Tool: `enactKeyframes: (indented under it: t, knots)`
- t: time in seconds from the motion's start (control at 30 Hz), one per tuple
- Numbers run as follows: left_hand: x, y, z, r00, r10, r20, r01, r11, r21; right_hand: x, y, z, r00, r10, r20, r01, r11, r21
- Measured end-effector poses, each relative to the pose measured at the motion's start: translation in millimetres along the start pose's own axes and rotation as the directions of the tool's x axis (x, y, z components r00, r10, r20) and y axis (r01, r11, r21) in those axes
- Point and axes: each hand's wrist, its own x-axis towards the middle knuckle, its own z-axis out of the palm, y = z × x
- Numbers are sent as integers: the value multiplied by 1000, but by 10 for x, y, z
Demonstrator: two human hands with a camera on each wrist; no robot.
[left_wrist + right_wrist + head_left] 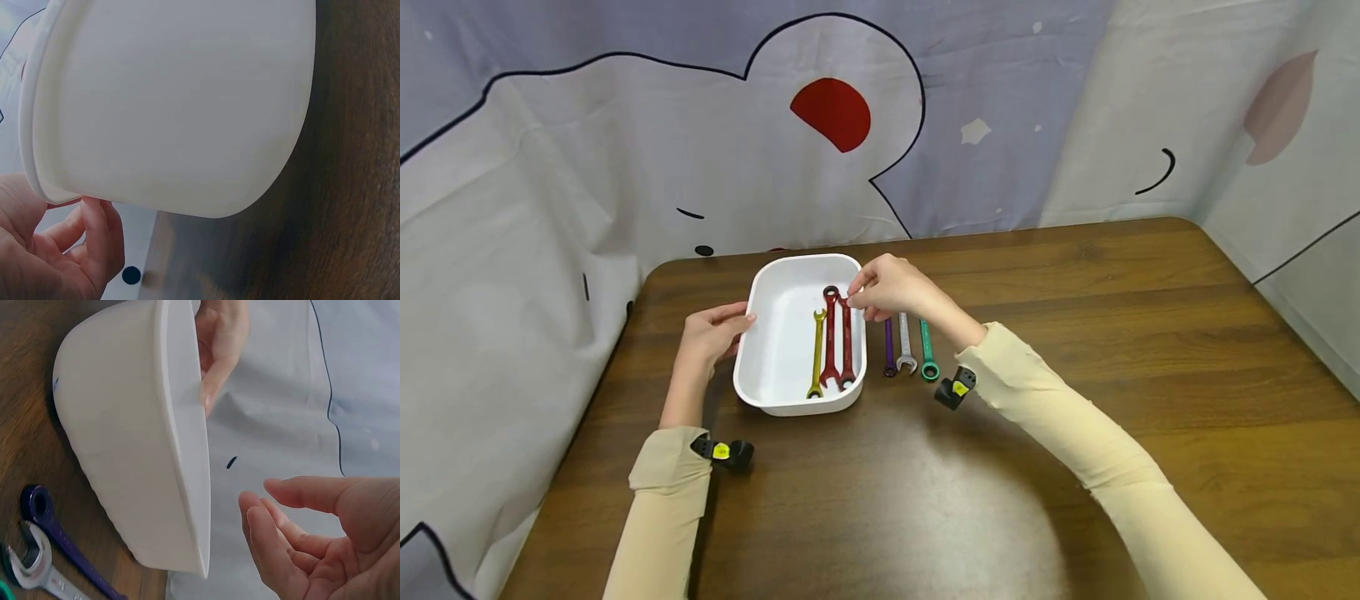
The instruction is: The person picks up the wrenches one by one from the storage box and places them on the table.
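Observation:
A white plastic tub (778, 333) stands on the table, holding a yellow wrench (817, 350) and two red wrenches, one (831, 337) longer-looking and the other (847, 350) along the right wall. My left hand (707, 335) grips the tub's left rim, thumb on top and fingers beneath it. Over the right rim hovers my right hand (891, 287), above the upper end of the right red wrench. The right wrist view shows its thumb and fingers loosely bent, apart, with nothing between them. The left hand's fingertips (94, 215) meet the tub's underside at the rim.
Right of the tub, a purple wrench (889, 350), a silver wrench (906, 342) and a green wrench (926, 346) lie side by side, their upper ends hidden by the right hand. Behind the wooden table (1112, 333) hangs a patterned curtain (1000, 117).

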Motion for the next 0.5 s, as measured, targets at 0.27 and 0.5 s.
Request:
enactKeyframes:
  t: [0.27, 0.5]
  knots:
    - [0, -4, -5, 1000, 6, 6, -6, 1000, 7, 93, -71, 105, 999, -20, 30, 22, 998, -53]
    - [10, -3, -3, 999, 34, 4, -34, 999, 8, 155, -134, 187, 997, -33, 67, 37, 997, -64]
